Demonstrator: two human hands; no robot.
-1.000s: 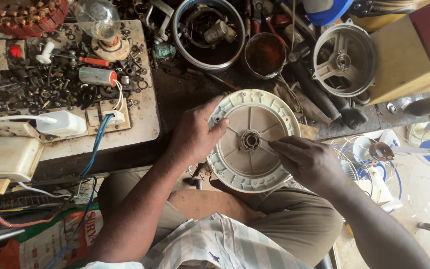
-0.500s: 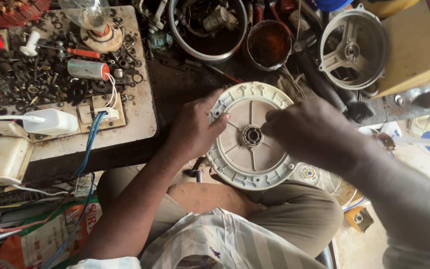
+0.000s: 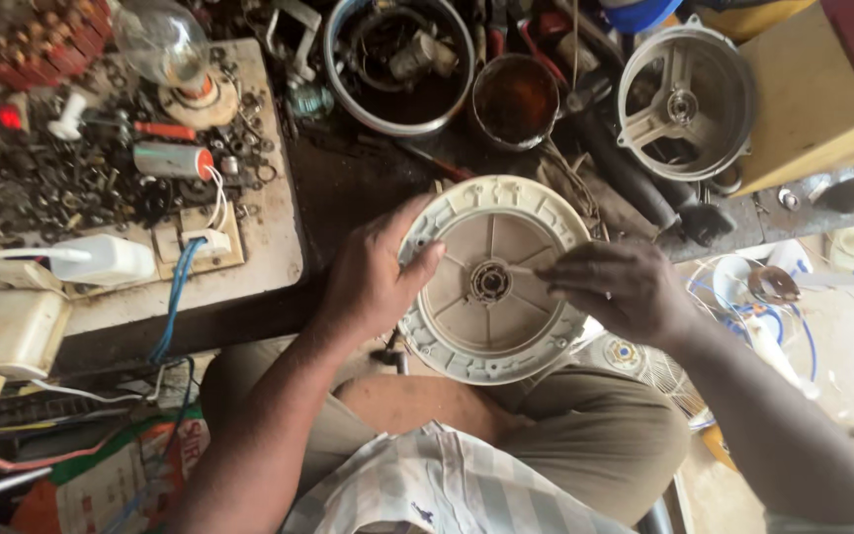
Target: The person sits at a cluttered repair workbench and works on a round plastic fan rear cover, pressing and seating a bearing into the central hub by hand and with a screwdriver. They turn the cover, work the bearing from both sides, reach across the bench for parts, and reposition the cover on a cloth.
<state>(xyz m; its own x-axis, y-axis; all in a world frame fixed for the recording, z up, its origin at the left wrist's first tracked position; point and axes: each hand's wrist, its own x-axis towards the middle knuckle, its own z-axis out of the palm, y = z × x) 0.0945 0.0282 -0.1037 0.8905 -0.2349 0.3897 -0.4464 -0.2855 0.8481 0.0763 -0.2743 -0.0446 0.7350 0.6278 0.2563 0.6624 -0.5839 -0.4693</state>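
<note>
Withdrawn from the hub, the right hand (image 3: 617, 289) now pinches a thin pin. Round off-white ribbed fan housing (image 3: 491, 280) rests beyond the bench's front edge, left hand (image 3: 373, 277) gripping its rim.

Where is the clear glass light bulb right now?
In the head view the clear light bulb sits at the upper left, on the cluttered board, above the small white cylinder with the red end and left of the round metal basin.

My left hand (image 3: 373, 282) curls forward, thumb extended right; my right hand (image 3: 620, 287) hovers opposite, fingers pinched, both forearms angling up from below.
</note>
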